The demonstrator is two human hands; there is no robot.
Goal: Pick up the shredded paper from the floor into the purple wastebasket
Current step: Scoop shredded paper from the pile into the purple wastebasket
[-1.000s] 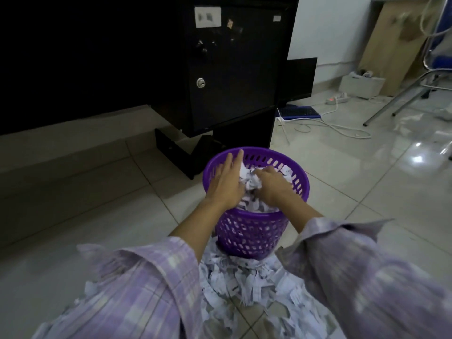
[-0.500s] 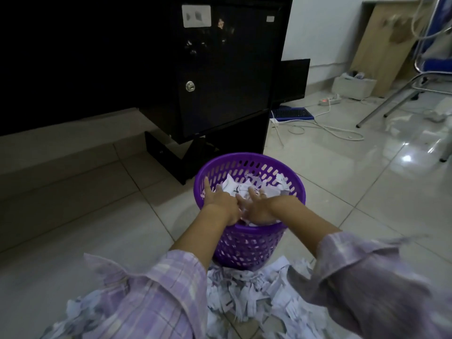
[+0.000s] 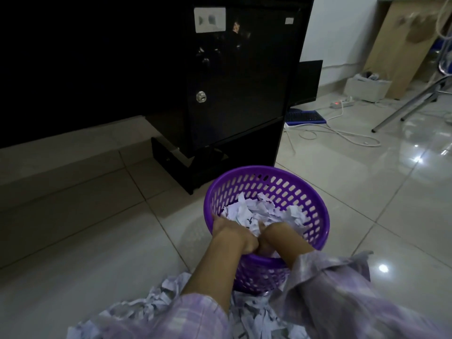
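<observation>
The purple wastebasket [image 3: 315, 206] stands on the tiled floor in front of me, partly filled with shredded paper [image 3: 259, 211]. Both my hands are down inside it at the near side. My left hand [image 3: 228, 232] presses into the paper with its thumb spread toward the left rim. Right beside it, my right hand [image 3: 271, 232] pushes down too. The fingertips of both are buried in the shreds. More shredded paper [image 3: 151, 304] lies in a heap on the floor around the basket's base and under my purple plaid sleeves.
A black cabinet [image 3: 234, 81] stands just behind the basket. Farther right on the floor lie a blue keyboard [image 3: 305, 117], a power strip [image 3: 342, 104] with a white cable [image 3: 342, 135], a white box [image 3: 367, 88], metal chair legs [image 3: 411, 106] and a leaning wooden board [image 3: 401, 45].
Both hands went from the top of the basket down deep into it, pushing the paper lower. My view moved closer to the basket.
</observation>
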